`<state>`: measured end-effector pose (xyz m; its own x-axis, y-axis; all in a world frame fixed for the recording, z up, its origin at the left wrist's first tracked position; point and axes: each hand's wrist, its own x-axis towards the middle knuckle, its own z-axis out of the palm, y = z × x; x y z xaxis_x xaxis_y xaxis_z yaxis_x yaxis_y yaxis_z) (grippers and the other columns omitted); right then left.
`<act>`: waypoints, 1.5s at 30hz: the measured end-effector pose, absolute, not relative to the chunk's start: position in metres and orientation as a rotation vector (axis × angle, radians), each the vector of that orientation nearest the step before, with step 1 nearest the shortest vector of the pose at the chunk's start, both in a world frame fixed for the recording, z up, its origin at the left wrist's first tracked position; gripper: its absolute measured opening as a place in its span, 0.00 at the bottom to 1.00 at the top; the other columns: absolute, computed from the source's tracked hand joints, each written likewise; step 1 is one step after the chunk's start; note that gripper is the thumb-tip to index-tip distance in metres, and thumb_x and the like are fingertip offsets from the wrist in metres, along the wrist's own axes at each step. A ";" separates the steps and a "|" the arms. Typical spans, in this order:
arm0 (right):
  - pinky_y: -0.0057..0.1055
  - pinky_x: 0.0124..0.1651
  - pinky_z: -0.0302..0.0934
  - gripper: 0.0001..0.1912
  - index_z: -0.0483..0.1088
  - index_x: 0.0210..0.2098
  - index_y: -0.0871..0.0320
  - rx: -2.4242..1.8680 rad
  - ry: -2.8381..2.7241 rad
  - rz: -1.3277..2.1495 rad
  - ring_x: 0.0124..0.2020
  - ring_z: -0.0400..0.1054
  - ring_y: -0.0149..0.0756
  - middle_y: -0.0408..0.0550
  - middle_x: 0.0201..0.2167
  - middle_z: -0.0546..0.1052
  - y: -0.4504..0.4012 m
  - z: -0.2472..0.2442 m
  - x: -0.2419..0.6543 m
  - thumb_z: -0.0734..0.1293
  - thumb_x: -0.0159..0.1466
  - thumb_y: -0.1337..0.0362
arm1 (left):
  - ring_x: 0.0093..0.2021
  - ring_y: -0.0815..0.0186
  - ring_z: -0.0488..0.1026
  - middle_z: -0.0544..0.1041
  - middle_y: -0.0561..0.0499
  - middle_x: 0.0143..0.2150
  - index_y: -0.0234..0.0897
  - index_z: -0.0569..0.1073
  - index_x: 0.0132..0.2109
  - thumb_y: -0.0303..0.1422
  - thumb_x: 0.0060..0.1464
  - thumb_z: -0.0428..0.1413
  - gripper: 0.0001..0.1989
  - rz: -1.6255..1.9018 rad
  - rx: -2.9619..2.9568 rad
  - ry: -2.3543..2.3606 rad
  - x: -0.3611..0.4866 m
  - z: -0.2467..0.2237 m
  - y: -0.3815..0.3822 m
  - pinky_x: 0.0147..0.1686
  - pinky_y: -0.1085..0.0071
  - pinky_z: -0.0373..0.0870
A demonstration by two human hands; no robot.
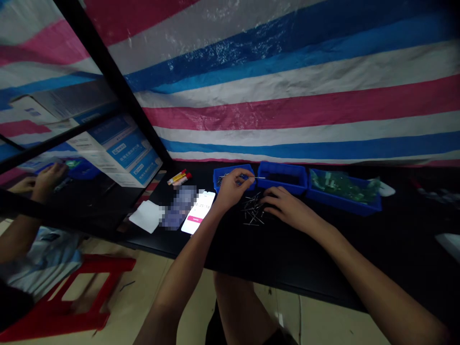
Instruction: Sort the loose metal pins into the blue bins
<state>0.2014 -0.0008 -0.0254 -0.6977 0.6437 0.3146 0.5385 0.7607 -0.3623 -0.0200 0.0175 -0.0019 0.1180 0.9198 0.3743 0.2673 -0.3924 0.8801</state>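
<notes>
Black desk [323, 254] carries three blue plastic bins [282, 178], the rightmost holding green circuit boards [341, 187]. The left hand [232, 188] pinches one thin metal pin [256, 178]; the right hand [287, 207], loosely curled and empty, rests beside scattered loose metal pins [254, 210].

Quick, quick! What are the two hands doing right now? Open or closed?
Left hand: closed, pinching a thin metal pin over a blue plastic bin.
Right hand: open, resting beside loose metal pins, holding nothing visible.
</notes>
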 end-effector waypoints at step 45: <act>0.35 0.39 0.64 0.06 0.66 0.40 0.53 -1.048 -2.024 0.461 0.35 0.68 0.37 0.46 0.35 0.72 -0.014 0.001 0.194 0.65 0.62 0.65 | 0.30 0.66 0.70 0.76 0.52 0.29 0.39 0.76 0.43 0.40 0.64 0.50 0.13 1.041 2.238 1.282 -0.017 0.013 0.002 0.35 0.70 0.64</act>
